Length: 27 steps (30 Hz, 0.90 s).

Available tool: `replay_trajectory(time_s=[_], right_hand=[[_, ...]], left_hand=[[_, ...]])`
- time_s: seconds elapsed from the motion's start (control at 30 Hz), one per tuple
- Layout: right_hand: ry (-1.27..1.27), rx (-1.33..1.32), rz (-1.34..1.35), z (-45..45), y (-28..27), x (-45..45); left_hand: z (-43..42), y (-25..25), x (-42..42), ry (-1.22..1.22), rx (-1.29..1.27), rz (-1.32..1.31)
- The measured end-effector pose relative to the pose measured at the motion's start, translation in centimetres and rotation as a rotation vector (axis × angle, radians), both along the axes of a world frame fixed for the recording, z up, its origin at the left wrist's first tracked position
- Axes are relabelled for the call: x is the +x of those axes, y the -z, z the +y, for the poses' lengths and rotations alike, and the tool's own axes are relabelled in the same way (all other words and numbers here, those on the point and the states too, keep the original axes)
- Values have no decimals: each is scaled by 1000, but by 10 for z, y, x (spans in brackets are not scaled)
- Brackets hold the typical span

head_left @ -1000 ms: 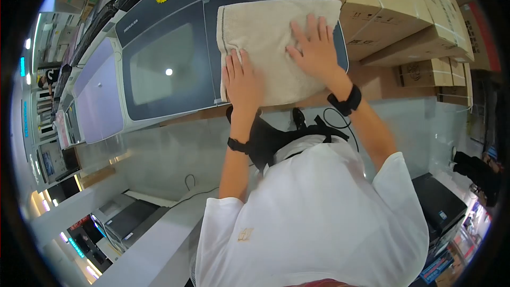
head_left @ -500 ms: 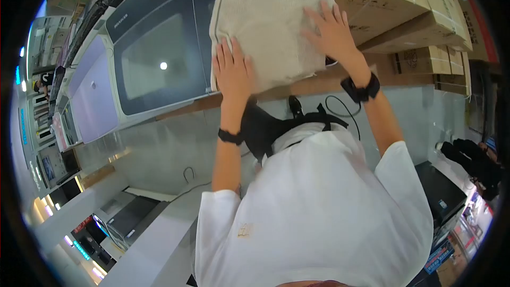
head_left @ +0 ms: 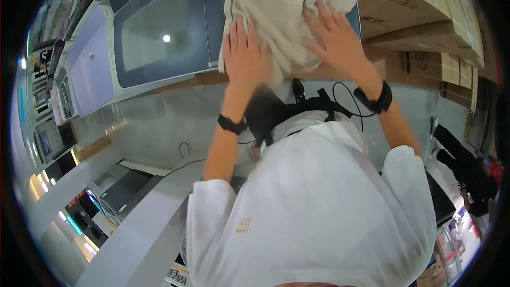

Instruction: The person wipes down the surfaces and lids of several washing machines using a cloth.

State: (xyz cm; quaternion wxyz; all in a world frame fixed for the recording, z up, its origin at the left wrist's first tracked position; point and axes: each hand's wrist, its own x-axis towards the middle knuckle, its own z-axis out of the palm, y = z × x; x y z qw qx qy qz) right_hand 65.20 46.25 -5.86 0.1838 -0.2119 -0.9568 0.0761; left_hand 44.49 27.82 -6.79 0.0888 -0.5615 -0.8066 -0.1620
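A beige cloth [head_left: 273, 8] lies bunched and wrinkled on the dark top panel of a large white-sided appliance [head_left: 212, 21]. My left hand [head_left: 246, 58] rests flat on the cloth's left part, its fingers stretched out toward the far side. On the right part of the same cloth, my right hand [head_left: 342, 45] presses down with spread fingers. Folds rise between the two hands, and one corner of the cloth sticks out beyond my right fingertips. Each of my wrists carries a black band.
Strapped cardboard boxes [head_left: 404, 0] stand right beside the appliance. Left of the cloth is a dark lid with a window [head_left: 159, 37]. A black cable [head_left: 345, 98] loops over the grey floor. Another person in dark clothes [head_left: 462, 165] is at the far right.
The cloth went from nearly flat and squared to creased and skewed. Both hands have moved right with it, pushing it into folds.
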Motion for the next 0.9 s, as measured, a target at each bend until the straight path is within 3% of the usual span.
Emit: replay_trajectory(time_s=[0.17, 0.27, 0.47, 0.57, 0.67, 0.73, 0.8, 0.87, 0.9], right_hand=[[113, 217, -17, 57, 20, -48], [163, 232, -51, 35, 23, -68], [-189, 26, -107, -12, -9, -22], [-298, 125, -229, 30, -8, -30], [-254, 238, -161, 83, 12, -83], [-198, 238, -292, 33, -69, -123], [-182, 220, -429, 20, -79, -156], [-207, 174, -586, 31, -17, -197], [-310, 216, -471, 16, -8, -190]], left_hand=[[38, 7, -53, 18, -47, -29], [41, 9, -52, -39, -44, -51], [-13, 3, -23, -61, -24, -105], [-37, 3, -49, 11, -81, -139], [-25, 8, -110, 55, -145, -147], [-9, 15, -146, 25, -79, -132], [4, 16, -157, -61, -68, -89], [13, 18, -151, -122, -27, -49], [10, 22, -137, -144, 9, -33]])
